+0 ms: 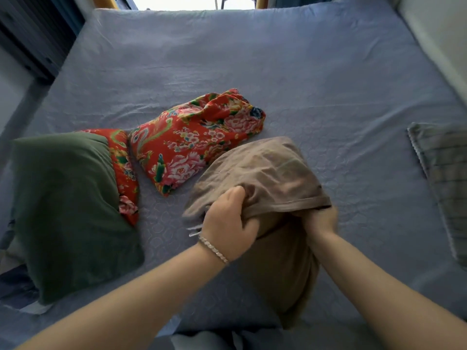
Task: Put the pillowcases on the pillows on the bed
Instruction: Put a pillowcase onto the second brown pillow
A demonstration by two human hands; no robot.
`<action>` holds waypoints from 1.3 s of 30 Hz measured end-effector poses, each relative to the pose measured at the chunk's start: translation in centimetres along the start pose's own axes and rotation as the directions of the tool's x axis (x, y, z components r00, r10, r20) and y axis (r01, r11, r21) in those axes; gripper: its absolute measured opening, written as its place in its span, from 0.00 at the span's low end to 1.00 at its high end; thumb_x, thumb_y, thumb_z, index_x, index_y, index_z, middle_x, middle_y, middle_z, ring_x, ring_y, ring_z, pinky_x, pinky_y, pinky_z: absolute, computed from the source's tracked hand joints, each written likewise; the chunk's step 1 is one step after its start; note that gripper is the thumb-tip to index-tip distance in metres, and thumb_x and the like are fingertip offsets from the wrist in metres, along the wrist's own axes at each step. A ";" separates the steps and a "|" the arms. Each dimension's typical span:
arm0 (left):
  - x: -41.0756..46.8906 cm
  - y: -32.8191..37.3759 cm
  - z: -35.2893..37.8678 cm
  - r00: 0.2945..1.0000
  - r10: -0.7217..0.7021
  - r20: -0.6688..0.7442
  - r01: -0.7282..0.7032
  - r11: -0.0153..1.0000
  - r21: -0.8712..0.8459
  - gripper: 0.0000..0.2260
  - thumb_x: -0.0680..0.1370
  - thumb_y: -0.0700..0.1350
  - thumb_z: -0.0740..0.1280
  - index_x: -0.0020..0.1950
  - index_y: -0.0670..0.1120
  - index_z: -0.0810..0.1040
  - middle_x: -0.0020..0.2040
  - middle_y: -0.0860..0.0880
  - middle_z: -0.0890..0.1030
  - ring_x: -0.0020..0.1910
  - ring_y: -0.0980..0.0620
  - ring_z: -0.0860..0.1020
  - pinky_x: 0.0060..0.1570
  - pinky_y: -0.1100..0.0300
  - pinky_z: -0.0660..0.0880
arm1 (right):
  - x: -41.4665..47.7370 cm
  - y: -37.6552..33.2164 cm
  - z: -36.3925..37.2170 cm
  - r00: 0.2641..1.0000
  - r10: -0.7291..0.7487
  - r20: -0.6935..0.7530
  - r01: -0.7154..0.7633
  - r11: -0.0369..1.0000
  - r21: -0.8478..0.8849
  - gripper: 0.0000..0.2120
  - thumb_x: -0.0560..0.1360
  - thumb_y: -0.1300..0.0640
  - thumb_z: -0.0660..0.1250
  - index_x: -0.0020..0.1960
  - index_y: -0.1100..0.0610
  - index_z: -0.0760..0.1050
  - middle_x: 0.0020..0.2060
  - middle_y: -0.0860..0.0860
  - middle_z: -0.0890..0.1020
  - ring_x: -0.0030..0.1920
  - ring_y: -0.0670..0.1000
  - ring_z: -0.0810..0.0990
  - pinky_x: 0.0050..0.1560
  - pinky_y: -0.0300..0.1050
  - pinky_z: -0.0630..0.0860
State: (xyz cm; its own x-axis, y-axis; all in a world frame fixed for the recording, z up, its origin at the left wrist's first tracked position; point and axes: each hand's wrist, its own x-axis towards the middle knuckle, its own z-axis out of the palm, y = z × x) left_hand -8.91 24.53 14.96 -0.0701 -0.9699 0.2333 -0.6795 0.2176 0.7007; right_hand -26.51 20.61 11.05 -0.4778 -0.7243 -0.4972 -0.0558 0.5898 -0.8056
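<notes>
- Two bare hands worked at the near middle of the bed in the head view, both at the open end of a taupe-brown cloth pillowcase (265,165).
- The left hand (228,223) had its fingers curled tight round a bunch of the pillowcase's hem, with the back of the hand toward the camera. A silver beaded bracelet (213,248) circled its wrist.
- The right hand (321,221) was blurred at the other side of the opening, its fingers tucked under the hem. Whether they were clamped on the cloth or lay apart could not be told.
- The pillowcase covered the far end of a soft tan-brown pillow (283,269). The pillow's near part lay bare between the two forearms and reached toward the near edge of the bed.
- Both lay on a wide blue-grey quilted bed sheet (278,72).
- Just beyond the pillowcase, to its left, lay a plump red floral-print pillow (197,140), its far end loose and crumpled.
- At the left, a dark green square pillow (68,205) lay partly over a second red floral-print cloth (123,168), which showed along its right edge.
- At the right edge, well apart from the hands, lay a grey checked pillow (442,178).
</notes>
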 end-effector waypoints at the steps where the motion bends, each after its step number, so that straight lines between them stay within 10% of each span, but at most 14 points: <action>1: 0.5 -0.7 0.4 0.999 0.005 0.037 -0.007 0.998 0.066 0.10 0.66 0.47 0.62 0.42 0.43 0.69 0.38 0.48 0.70 0.36 0.52 0.69 0.33 0.65 0.66 | -0.3 0.0 -0.2 1.000 0.021 0.006 -0.021 1.000 -0.012 0.16 0.70 0.66 0.70 0.57 0.62 0.76 0.48 0.53 0.79 0.47 0.52 0.77 0.46 0.46 0.75; 6: 6.0 -2.8 2.9 0.985 -0.135 0.112 0.124 0.987 0.098 0.18 0.75 0.50 0.65 0.60 0.41 0.73 0.58 0.43 0.77 0.58 0.43 0.74 0.57 0.55 0.70 | -0.6 -0.8 -2.4 0.987 0.027 -0.159 -0.038 0.997 -0.068 0.22 0.64 0.65 0.75 0.56 0.59 0.76 0.50 0.56 0.80 0.54 0.59 0.77 0.57 0.56 0.74; 9: 8.8 0.7 5.5 0.990 -0.132 0.057 0.118 0.973 0.196 0.08 0.75 0.41 0.63 0.53 0.43 0.77 0.51 0.43 0.79 0.50 0.43 0.77 0.45 0.55 0.71 | 0.2 -2.1 -4.9 0.980 -0.035 -0.195 0.017 0.996 -0.092 0.24 0.64 0.64 0.75 0.59 0.58 0.74 0.52 0.56 0.79 0.55 0.58 0.77 0.56 0.51 0.73; 11: 9.8 2.7 7.6 0.980 0.184 0.070 -0.196 0.937 0.290 0.04 0.72 0.38 0.64 0.43 0.42 0.78 0.40 0.42 0.78 0.33 0.42 0.78 0.28 0.58 0.69 | 1.1 -2.8 -7.4 0.970 -0.056 -0.238 0.037 0.996 -0.086 0.23 0.65 0.64 0.75 0.57 0.59 0.73 0.51 0.57 0.78 0.55 0.59 0.76 0.54 0.51 0.72; 14: 11.5 5.8 12.0 0.675 0.709 0.206 -0.732 0.608 0.308 0.07 0.70 0.39 0.61 0.35 0.44 0.78 0.33 0.44 0.76 0.24 0.46 0.73 0.20 0.62 0.67 | 3.7 -1.7 -12.3 0.946 -0.001 -0.325 0.003 1.000 0.004 0.27 0.64 0.65 0.75 0.61 0.61 0.71 0.55 0.57 0.77 0.57 0.59 0.75 0.57 0.54 0.73; 17: 12.6 10.4 17.4 0.435 0.875 0.214 -0.900 0.412 0.144 0.09 0.71 0.36 0.60 0.35 0.43 0.77 0.34 0.45 0.78 0.27 0.48 0.73 0.22 0.60 0.70 | 7.7 0.2 -16.6 0.918 0.061 -0.393 -0.014 0.993 0.120 0.33 0.62 0.65 0.74 0.65 0.61 0.70 0.61 0.57 0.76 0.60 0.59 0.75 0.61 0.57 0.73; 23: 12.1 11.6 30.9 0.472 0.810 0.347 -0.860 0.510 -0.022 0.06 0.70 0.37 0.60 0.41 0.46 0.64 0.34 0.46 0.76 0.30 0.49 0.73 0.27 0.60 0.69 | 18.4 5.4 -22.4 0.881 0.153 -0.447 -0.084 0.982 0.170 0.13 0.73 0.67 0.62 0.56 0.58 0.75 0.52 0.53 0.78 0.52 0.55 0.76 0.52 0.49 0.73; 25: 11.8 9.2 34.4 0.647 0.631 0.427 -0.715 0.698 0.052 0.05 0.69 0.40 0.61 0.42 0.46 0.65 0.34 0.45 0.76 0.31 0.47 0.75 0.28 0.61 0.72 | 21.9 7.8 -22.5 0.884 0.212 -0.416 -0.177 0.977 0.122 0.13 0.75 0.66 0.60 0.58 0.62 0.73 0.57 0.57 0.77 0.57 0.59 0.75 0.57 0.52 0.72; 27: 11.8 7.9 36.8 0.913 0.182 0.365 -0.238 0.965 0.114 0.05 0.70 0.37 0.64 0.43 0.43 0.70 0.39 0.42 0.77 0.36 0.43 0.76 0.34 0.56 0.74 | 25.1 9.3 -21.7 0.895 0.288 -0.339 -0.263 0.957 0.118 0.19 0.75 0.64 0.62 0.66 0.66 0.67 0.61 0.61 0.75 0.62 0.62 0.72 0.62 0.51 0.68; 28: 12.1 7.6 37.6 0.938 -0.108 0.330 0.074 0.991 0.113 0.06 0.71 0.35 0.64 0.45 0.42 0.71 0.42 0.42 0.76 0.39 0.43 0.75 0.37 0.57 0.71 | 26.3 9.7 -21.2 0.911 0.283 -0.299 -0.261 0.959 0.110 0.24 0.74 0.64 0.65 0.69 0.65 0.64 0.64 0.61 0.73 0.64 0.61 0.71 0.64 0.49 0.66; 31: 13.4 7.0 41.3 0.768 -0.581 0.268 0.560 0.813 0.156 0.06 0.75 0.36 0.62 0.52 0.41 0.73 0.53 0.40 0.76 0.48 0.43 0.74 0.44 0.58 0.66 | 28.5 11.0 -21.2 0.966 0.171 -0.193 -0.174 0.985 0.001 0.33 0.71 0.61 0.71 0.71 0.61 0.59 0.66 0.59 0.70 0.66 0.58 0.70 0.63 0.44 0.65; 35: 14.0 5.4 44.0 0.600 -0.711 0.367 0.640 0.702 0.313 0.13 0.78 0.42 0.61 0.62 0.44 0.75 0.68 0.43 0.64 0.63 0.40 0.68 0.65 0.51 0.65 | 28.1 13.9 -22.4 0.986 0.095 -0.136 -0.146 0.887 -0.438 0.47 0.67 0.41 0.71 0.74 0.60 0.51 0.67 0.60 0.68 0.66 0.60 0.68 0.67 0.54 0.64; 39: 13.7 3.9 44.8 0.493 -0.733 0.470 0.765 0.622 0.168 0.14 0.78 0.38 0.58 0.61 0.43 0.75 0.56 0.42 0.77 0.56 0.41 0.75 0.52 0.56 0.71 | 24.6 15.4 -19.6 0.953 0.295 0.069 -0.124 0.588 -0.799 0.66 0.57 0.25 0.66 0.74 0.65 0.38 0.72 0.67 0.53 0.74 0.62 0.51 0.73 0.55 0.48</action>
State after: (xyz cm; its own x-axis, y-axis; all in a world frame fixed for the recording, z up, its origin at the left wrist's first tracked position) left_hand -45.27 7.22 -9.32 0.1203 -0.6887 -0.7150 -0.5991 -0.6246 0.5009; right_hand -56.28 18.85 -7.26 -0.4111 -0.5409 -0.7337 -0.6744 0.7221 -0.1545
